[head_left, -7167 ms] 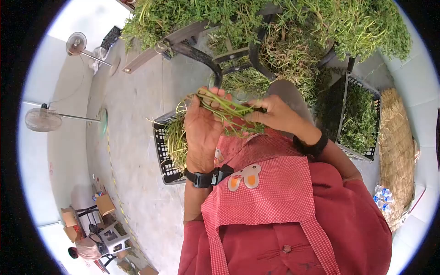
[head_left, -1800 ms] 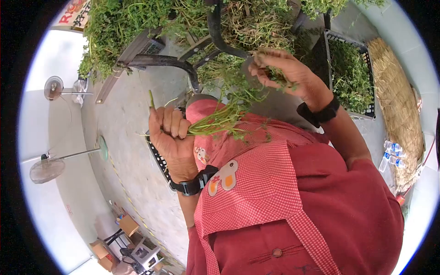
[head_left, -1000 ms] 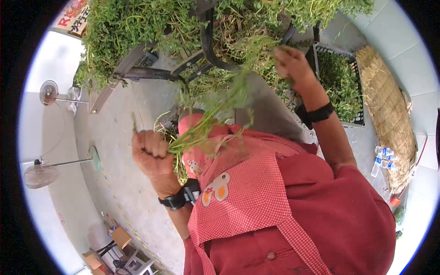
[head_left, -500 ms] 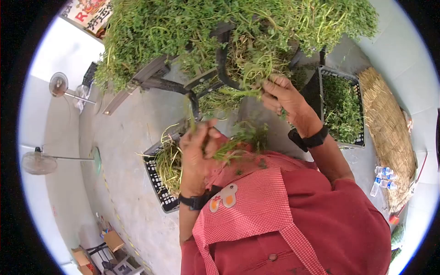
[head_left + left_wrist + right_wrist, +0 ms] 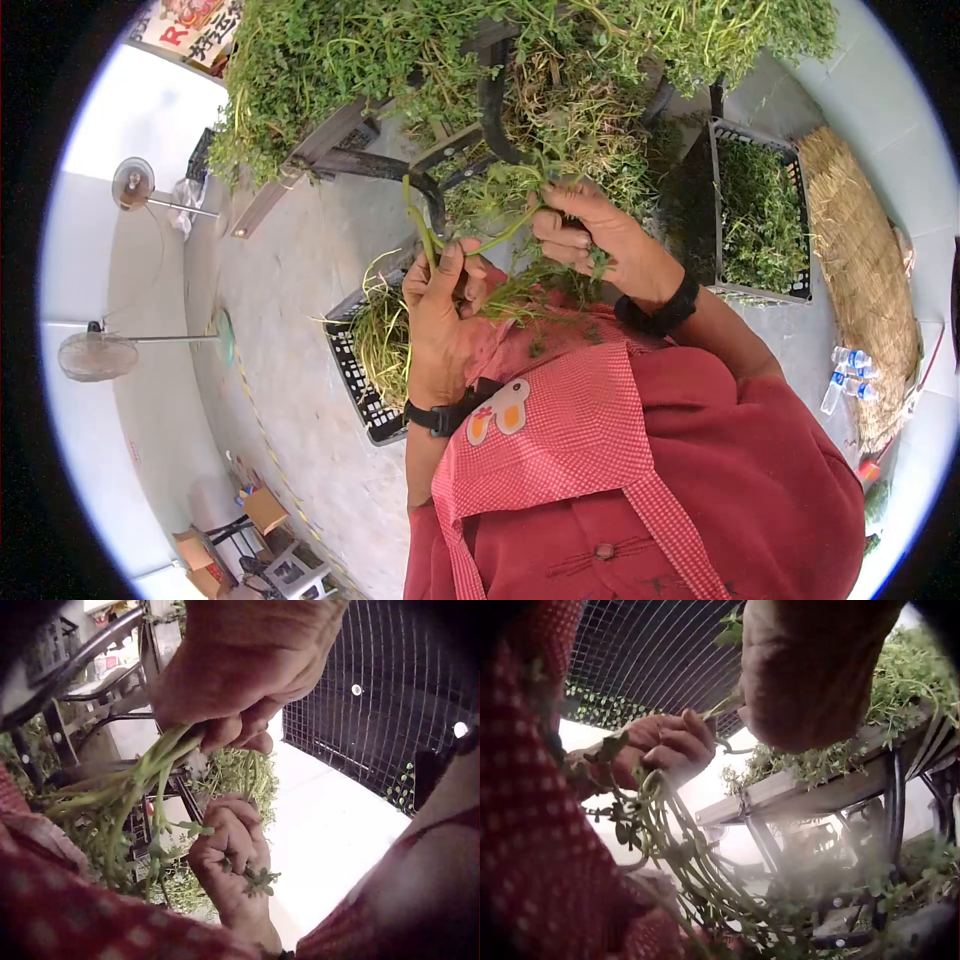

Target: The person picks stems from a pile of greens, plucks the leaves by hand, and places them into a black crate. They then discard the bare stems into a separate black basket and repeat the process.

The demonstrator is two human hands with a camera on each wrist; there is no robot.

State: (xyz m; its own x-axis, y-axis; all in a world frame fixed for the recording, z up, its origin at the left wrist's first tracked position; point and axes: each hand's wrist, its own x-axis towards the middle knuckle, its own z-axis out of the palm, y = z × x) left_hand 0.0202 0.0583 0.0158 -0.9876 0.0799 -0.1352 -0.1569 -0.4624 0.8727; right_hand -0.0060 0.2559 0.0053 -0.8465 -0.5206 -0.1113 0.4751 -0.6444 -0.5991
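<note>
In the head view the left hand (image 5: 440, 315) has its fingers curled round a bunch of green stems (image 5: 515, 300), whose leafy ends hang right over the apron. The right hand (image 5: 605, 240), at the same height to the right, pinches the end of a single stem (image 5: 505, 236) that spans between both hands. A leafy sprig shows at its curled fingers. In the left wrist view thick stems (image 5: 150, 769) come out below the left hand (image 5: 240, 667), with the right hand (image 5: 232, 859) beyond. The right wrist view shows the left hand (image 5: 667, 746) above drooping stems (image 5: 697, 855).
Leafy greens (image 5: 340, 80) cover a table at the top, with more plant matter (image 5: 590, 125) under it. A black crate (image 5: 375, 425) of stems stands left of the lap, another crate (image 5: 765, 215) of greens at right beside a straw roll (image 5: 860, 290). Two fans stand left.
The left hand, earlier apart to the left, has come in close to the right hand with its bunch. The right hand has lowered slightly, and a stem now stretches between the hands.
</note>
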